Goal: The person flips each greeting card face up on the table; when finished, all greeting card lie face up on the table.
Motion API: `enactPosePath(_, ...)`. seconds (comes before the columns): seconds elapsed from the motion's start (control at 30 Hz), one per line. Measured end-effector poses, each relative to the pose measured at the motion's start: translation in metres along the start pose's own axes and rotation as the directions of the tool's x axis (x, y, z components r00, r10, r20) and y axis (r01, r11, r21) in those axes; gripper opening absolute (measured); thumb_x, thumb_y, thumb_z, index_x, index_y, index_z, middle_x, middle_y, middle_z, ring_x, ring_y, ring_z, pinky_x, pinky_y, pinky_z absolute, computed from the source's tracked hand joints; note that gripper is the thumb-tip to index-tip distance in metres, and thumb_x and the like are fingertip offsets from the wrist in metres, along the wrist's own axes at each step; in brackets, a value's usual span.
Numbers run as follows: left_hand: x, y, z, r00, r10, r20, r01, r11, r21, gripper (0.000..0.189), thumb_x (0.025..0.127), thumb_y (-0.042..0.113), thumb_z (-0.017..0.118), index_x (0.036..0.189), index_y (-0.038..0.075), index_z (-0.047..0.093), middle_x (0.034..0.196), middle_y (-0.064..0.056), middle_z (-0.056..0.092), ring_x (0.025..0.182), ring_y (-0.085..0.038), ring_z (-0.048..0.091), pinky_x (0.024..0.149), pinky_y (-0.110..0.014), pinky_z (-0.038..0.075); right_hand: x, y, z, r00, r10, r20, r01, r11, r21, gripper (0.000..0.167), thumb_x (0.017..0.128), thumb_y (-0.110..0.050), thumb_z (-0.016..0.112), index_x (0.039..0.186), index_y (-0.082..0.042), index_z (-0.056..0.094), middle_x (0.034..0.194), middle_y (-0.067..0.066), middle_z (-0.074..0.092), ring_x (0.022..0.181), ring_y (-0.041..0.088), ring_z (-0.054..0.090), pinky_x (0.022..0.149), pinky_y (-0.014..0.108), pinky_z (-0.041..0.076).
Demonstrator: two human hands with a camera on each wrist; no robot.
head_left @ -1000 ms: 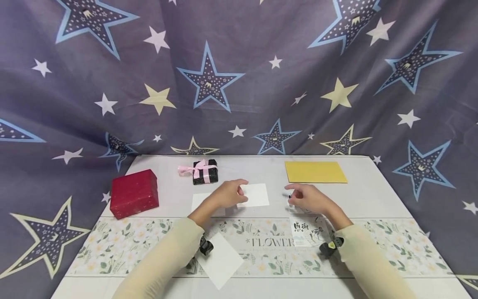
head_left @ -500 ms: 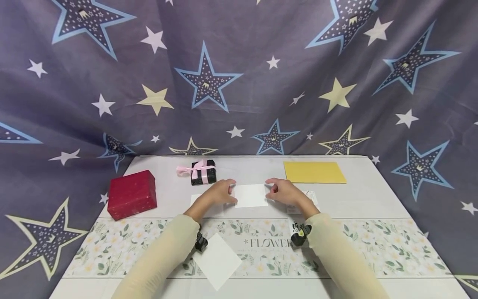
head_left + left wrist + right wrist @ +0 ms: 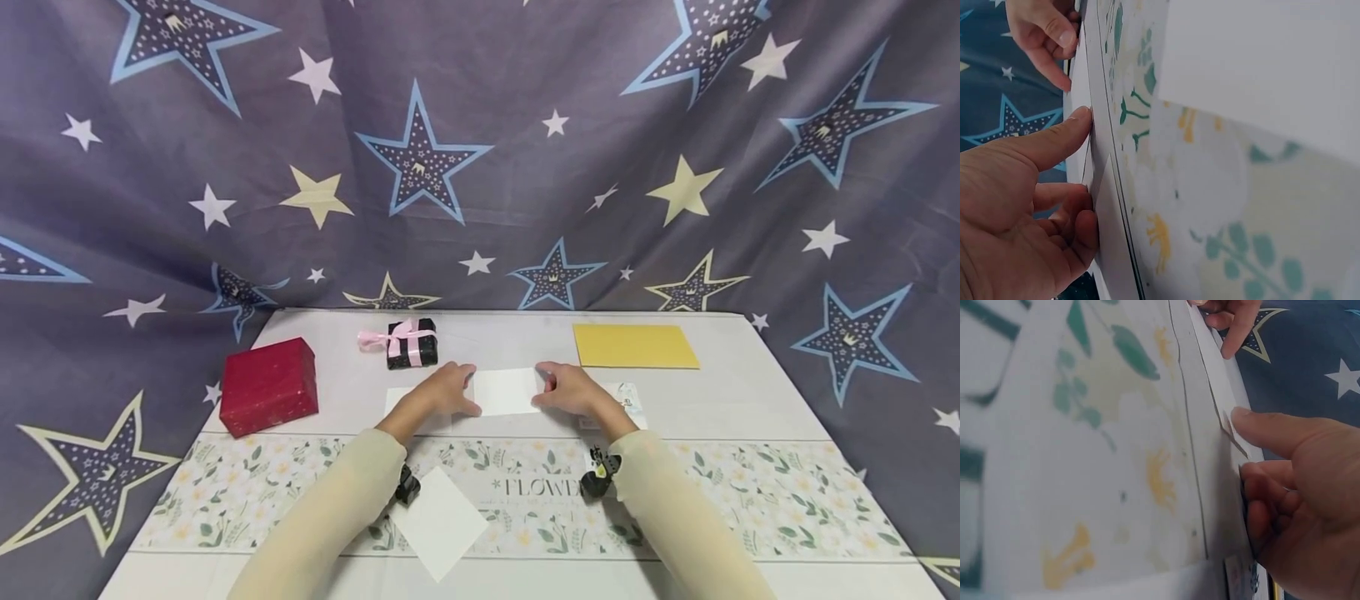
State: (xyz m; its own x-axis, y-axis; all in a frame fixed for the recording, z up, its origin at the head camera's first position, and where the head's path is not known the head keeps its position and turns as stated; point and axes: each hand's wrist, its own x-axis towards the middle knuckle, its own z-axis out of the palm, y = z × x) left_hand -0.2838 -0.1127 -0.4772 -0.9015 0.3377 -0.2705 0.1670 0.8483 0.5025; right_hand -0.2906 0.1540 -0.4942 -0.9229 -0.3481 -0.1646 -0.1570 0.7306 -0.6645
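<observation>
A small white card [image 3: 506,392] lies on the table's far half between the two hands. My left hand [image 3: 447,389] is at its left short edge, thumb and index finger apart and the other fingers bent; the left wrist view shows this hand [image 3: 1041,181] low over the tabletop. My right hand [image 3: 570,388] mirrors it at the card's right edge, its thumb tip [image 3: 1244,419] right at the edge in the right wrist view. The card overlaps neither palm. Another white card [image 3: 397,398] lies partly hidden beneath the left forearm.
A white sheet [image 3: 438,523] lies angled nearer the body. Printed cards [image 3: 628,402] sit partly under the right arm. At the back are a yellow envelope-like rectangle [image 3: 636,346], a black box with pink ribbon [image 3: 412,343] and a red box [image 3: 268,387]. A star-patterned curtain [image 3: 480,150] hangs behind.
The right hand has moved left from above the printed cards to the white card's right edge. The left hand has shifted slightly left, its fingertips drawn back to the card's left edge.
</observation>
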Motion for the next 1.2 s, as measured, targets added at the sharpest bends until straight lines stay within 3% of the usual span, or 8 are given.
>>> enactPosePath(0.3, 0.005, 0.001, 0.0, 1.0, -0.003, -0.012, 0.003, 1.0, 0.004, 0.091, 0.078, 0.03, 0.088, 0.153, 0.006, 0.043, 0.11, -0.006, 0.059, 0.095, -0.019, 0.057, 0.096, -0.041, 0.051, 0.0, -0.003, 0.0, 1.0, 0.016, -0.014, -0.017, 0.997, -0.072, 0.078, 0.083, -0.021, 0.083, 0.151, -0.008, 0.048, 0.088, 0.004, 0.062, 0.076, 0.017, 0.054, 0.072, 0.03, 0.046)
enactPosePath(0.63, 0.004, 0.003, 0.002, 0.999, 0.019, -0.043, -0.021, 0.999, -0.038, 0.091, 0.078, 0.022, 0.089, 0.151, 0.005, 0.039, 0.122, -0.012, 0.064, 0.113, -0.027, 0.063, 0.106, -0.044, 0.049, -0.002, 0.0, 0.004, 0.999, 0.006, -0.043, -0.005, 1.0, 0.019, 0.079, 0.082, -0.015, 0.083, 0.148, -0.011, 0.041, 0.09, 0.003, 0.063, 0.077, 0.015, 0.057, 0.076, 0.03, 0.047)
enactPosePath(0.77, 0.004, 0.006, 0.005, 0.995, 0.05, -0.085, -0.054, 0.997, -0.053, 0.088, 0.08, 0.015, 0.085, 0.152, 0.008, 0.036, 0.111, -0.005, 0.068, 0.103, -0.022, 0.064, 0.102, -0.044, 0.05, -0.006, 0.0, 0.003, 0.997, -0.001, -0.072, 0.008, 0.995, 0.095, 0.084, 0.082, -0.007, 0.081, 0.151, -0.009, 0.034, 0.089, 0.003, 0.065, 0.077, 0.016, 0.059, 0.081, 0.032, 0.049)
enactPosePath(0.87, 0.005, 0.007, 0.006, 0.988, 0.086, -0.128, -0.094, 0.994, -0.06, 0.082, 0.083, 0.009, 0.081, 0.152, 0.009, 0.035, 0.1, -0.002, 0.069, 0.089, -0.018, 0.063, 0.097, -0.043, 0.051, -0.007, 0.001, 0.002, 0.996, 0.0, -0.091, 0.011, 0.993, 0.121, 0.08, 0.084, -0.005, 0.079, 0.151, -0.006, 0.037, 0.088, 0.004, 0.065, 0.076, 0.016, 0.059, 0.077, 0.031, 0.05)
enactPosePath(0.93, 0.005, 0.007, 0.008, 0.981, 0.108, -0.16, -0.119, 0.991, -0.06, 0.077, 0.086, 0.007, 0.078, 0.151, 0.008, 0.036, 0.094, 0.0, 0.07, 0.083, -0.015, 0.062, 0.093, -0.041, 0.052, -0.008, 0.002, 0.001, 0.995, -0.005, -0.095, 0.017, 0.993, 0.118, 0.063, 0.086, -0.008, 0.078, 0.141, -0.005, 0.048, 0.087, 0.003, 0.064, 0.075, 0.015, 0.057, 0.071, 0.029, 0.049)
enactPosePath(1.07, 0.005, 0.006, 0.01, 0.968, 0.125, -0.216, -0.14, 0.988, -0.058, 0.067, 0.092, 0.007, 0.072, 0.149, 0.006, 0.037, 0.09, 0.0, 0.07, 0.077, -0.012, 0.06, 0.085, -0.037, 0.053, -0.008, 0.005, -0.001, 0.993, -0.03, -0.11, 0.042, 0.993, 0.113, 0.014, 0.093, -0.016, 0.071, 0.104, -0.011, 0.064, 0.081, 0.001, 0.062, 0.069, 0.015, 0.054, 0.063, 0.027, 0.045)
enactPosePath(1.1, 0.006, 0.006, 0.01, 0.965, 0.126, -0.228, -0.144, 0.988, -0.061, 0.063, 0.092, 0.007, 0.071, 0.147, 0.005, 0.039, 0.09, 0.0, 0.071, 0.076, -0.012, 0.06, 0.084, -0.036, 0.053, -0.008, 0.006, -0.002, 0.992, -0.04, -0.118, 0.054, 0.992, 0.112, 0.008, 0.095, -0.018, 0.069, 0.095, -0.013, 0.063, 0.078, 0.0, 0.062, 0.069, 0.015, 0.054, 0.063, 0.027, 0.044)
enactPosePath(1.2, 0.006, 0.006, 0.009, 0.953, 0.14, -0.268, -0.157, 0.987, -0.045, 0.041, 0.093, 0.009, 0.07, 0.13, 0.004, 0.053, 0.09, 0.001, 0.07, 0.076, -0.01, 0.059, 0.08, -0.033, 0.053, -0.009, 0.008, -0.004, 0.985, -0.074, -0.156, 0.094, 0.988, 0.126, 0.02, 0.099, -0.021, 0.065, 0.08, -0.016, 0.059, 0.071, 0.0, 0.058, 0.067, 0.016, 0.052, 0.065, 0.028, 0.043)
